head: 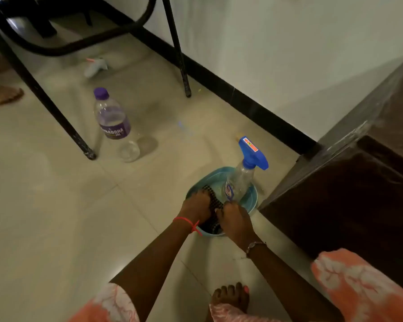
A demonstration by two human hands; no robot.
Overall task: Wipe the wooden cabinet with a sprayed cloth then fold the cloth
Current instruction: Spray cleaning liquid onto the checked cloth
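A dark checked cloth [213, 201] lies in a light blue tub [250, 201] on the floor. My left hand [196, 205] and my right hand [235, 219] both grip the cloth, side by side over the tub. A clear spray bottle [240, 180] with a blue trigger head stands in the tub just behind my right hand. The dark wooden cabinet [358, 182] stands to the right, close beside the tub.
A plastic water bottle [113, 123] with a purple cap and label stands on the tiled floor to the left. Black metal table legs [180, 54] rise behind it. A white rag [96, 66] lies farther back. My bare foot [230, 296] is below.
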